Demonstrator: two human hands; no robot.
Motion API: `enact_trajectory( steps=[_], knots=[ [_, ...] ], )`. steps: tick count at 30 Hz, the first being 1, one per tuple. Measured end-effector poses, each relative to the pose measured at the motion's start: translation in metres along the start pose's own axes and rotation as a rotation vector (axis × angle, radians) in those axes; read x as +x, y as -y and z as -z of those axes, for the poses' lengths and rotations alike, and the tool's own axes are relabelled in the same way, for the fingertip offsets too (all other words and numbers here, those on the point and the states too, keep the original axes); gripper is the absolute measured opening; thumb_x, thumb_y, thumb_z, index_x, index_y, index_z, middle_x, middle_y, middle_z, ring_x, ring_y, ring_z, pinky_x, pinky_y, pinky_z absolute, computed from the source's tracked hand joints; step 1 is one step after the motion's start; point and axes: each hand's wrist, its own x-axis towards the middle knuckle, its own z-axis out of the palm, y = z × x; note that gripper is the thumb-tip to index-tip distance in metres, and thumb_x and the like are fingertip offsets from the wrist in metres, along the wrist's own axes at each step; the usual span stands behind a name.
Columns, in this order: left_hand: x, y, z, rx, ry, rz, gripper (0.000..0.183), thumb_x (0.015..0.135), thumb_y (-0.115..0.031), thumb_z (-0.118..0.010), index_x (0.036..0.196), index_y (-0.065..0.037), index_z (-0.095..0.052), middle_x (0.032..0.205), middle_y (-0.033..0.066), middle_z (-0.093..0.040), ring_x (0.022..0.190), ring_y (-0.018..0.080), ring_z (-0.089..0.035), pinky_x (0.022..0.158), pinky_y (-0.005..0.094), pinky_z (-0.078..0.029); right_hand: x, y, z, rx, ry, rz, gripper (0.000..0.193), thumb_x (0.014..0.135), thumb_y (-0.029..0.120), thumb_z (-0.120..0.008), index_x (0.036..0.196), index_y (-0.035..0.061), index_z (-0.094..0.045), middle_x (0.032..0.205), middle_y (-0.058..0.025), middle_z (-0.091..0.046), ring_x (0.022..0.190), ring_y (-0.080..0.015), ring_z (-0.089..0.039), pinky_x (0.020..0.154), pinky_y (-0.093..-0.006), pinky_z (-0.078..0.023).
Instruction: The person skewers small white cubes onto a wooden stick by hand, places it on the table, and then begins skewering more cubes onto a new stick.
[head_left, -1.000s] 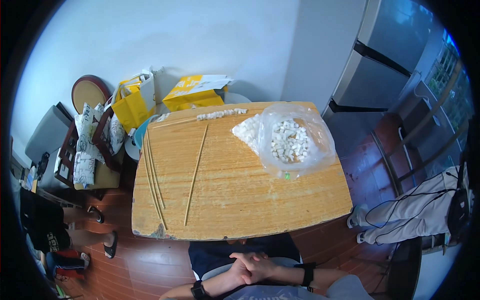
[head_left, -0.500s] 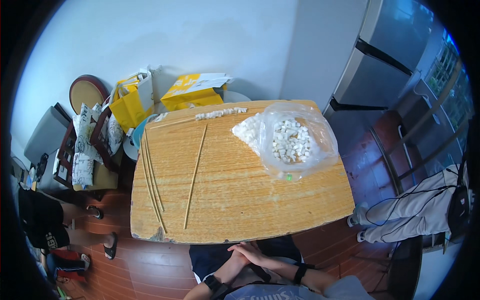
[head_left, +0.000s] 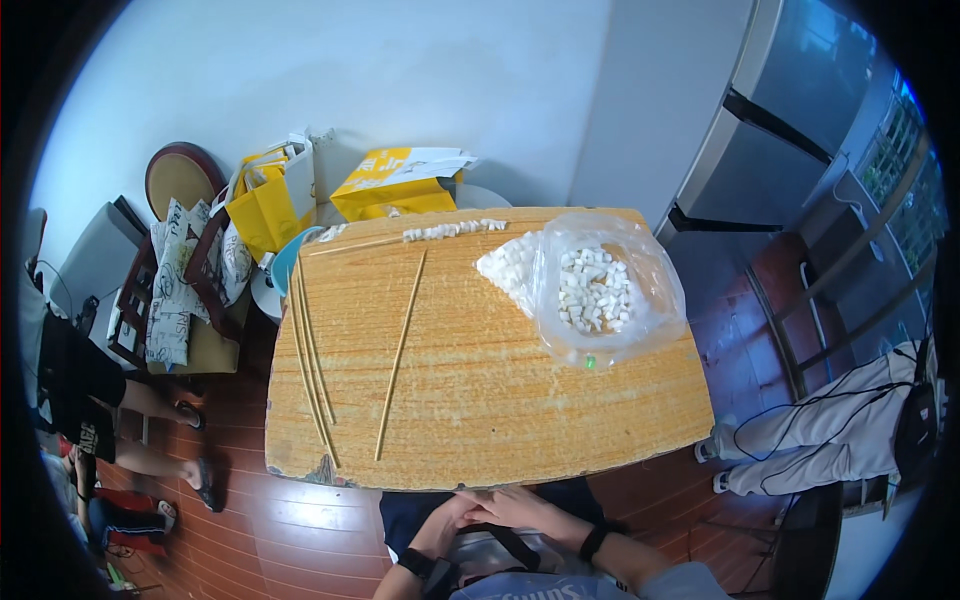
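Note:
My left hand (head_left: pixel 458 514) and my right hand (head_left: pixel 514 505) are clasped together over my lap, just off the table's near edge. The right hand lies across the left, and their fingers are folded in, partly hidden, with no object showing between them. On the wooden table (head_left: pixel 480 390) in front of them, one thin wooden stick (head_left: pixel 402 350) lies alone left of the middle. Several more sticks (head_left: pixel 310 365) lie side by side near the left edge. At the far edge, a stick carries a row of small white pieces (head_left: pixel 455 230).
A clear plastic bag (head_left: pixel 655 300) with small white cubes (head_left: pixel 595 290) lies on the table's right, beside a white heap (head_left: pixel 508 268). Yellow-and-white bags (head_left: pixel 395 185) stand behind. A fridge (head_left: pixel 735 165) is at right. People stand on both sides; chairs (head_left: pixel 185 175) are at left.
The view has shifted slightly, so the table appears a little lower and to the right. My hands remain clasped. The person at left has moved a leg.

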Motion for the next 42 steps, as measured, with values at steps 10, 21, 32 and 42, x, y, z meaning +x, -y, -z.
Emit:
enact_trajectory(
  steps=[10, 21, 32, 42],
  knots=[
    [-0.037, -0.022, -0.002, 0.749, 0.124, -0.313, 0.040, 0.088, -0.026, -0.056, 0.117, 0.001, -0.054, 0.120, 0.0165, -0.052, 0.110, 0.0252, -0.050, 0.089, 0.0354, -0.041, -0.006, -0.023, -0.042, 0.219, 0.191, 0.124, 0.043, 0.085, 0.024, -0.055, 0.126, 0.0371, -0.049, 0.141, -0.0095, -0.032, 0.110, -0.0312, -0.051, 0.093, -0.0396, -0.043],
    [-0.059, 0.007, -0.013, 0.003, 0.211, -0.013, 0.033, 0.090, -0.018, -0.056, 0.119, -0.003, -0.055, 0.112, 0.0118, -0.058, 0.101, 0.0172, -0.055, 0.086, 0.0269, -0.044, -0.020, 0.029, 0.013, 0.384, 0.081, 0.307, 0.058, 0.074, 0.006, -0.055, 0.128, 0.0267, -0.051, 0.147, -0.0195, -0.016, 0.108, -0.0267, -0.055, 0.081, -0.0311, -0.049],
    [0.018, 0.036, 0.016, -0.567, 0.203, -0.017, 0.019, 0.086, -0.027, -0.056, 0.072, -0.015, -0.057, 0.056, -0.0078, -0.051, 0.054, 0.0072, -0.047, 0.054, 0.0224, -0.038, 0.001, -0.027, -0.014, 0.996, 0.307, -0.291, 0.042, 0.084, 0.010, -0.055, 0.126, 0.0120, -0.051, 0.085, -0.0064, -0.061, 0.068, -0.0084, -0.056, 0.062, -0.0210, -0.045],
    [0.014, 0.028, 0.011, -0.495, 0.021, -0.043, 0.020, 0.086, -0.025, -0.055, 0.070, -0.013, -0.057, 0.056, -0.0075, -0.049, 0.052, 0.0076, -0.042, 0.055, 0.0222, -0.036, 0.003, -0.018, -0.007, 0.944, 0.208, -0.274, 0.044, 0.080, 0.004, -0.053, 0.124, 0.0104, -0.052, 0.077, -0.0034, -0.058, 0.068, -0.0076, -0.049, 0.062, -0.0223, -0.042]
  ],
)
